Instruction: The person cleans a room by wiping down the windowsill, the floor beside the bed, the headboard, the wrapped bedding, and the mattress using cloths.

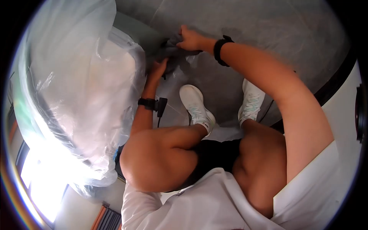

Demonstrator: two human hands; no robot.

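A dark grey cloth [174, 41] is bunched up low over the floor, beside a large plastic-covered piece. My right hand [189, 39] is closed round its gathered upper part. Just to the left and nearer to me, my left hand [158, 69] grips the lower side of the same cloth; its thumb shows, while most of its fingers are hidden. Clear plastic sheeting [82, 76] drapes over the bulky pale piece on my left, close to my left wrist. A grey-green panel [140, 34] shows behind the cloth.
My white shoes [193, 101] stand on the grey tiled floor [268, 27]. A black curved edge [339, 78] and a white surface [347, 111] lie to the right. At the lower left are a bright window [44, 184] and a dark slatted item [109, 218].
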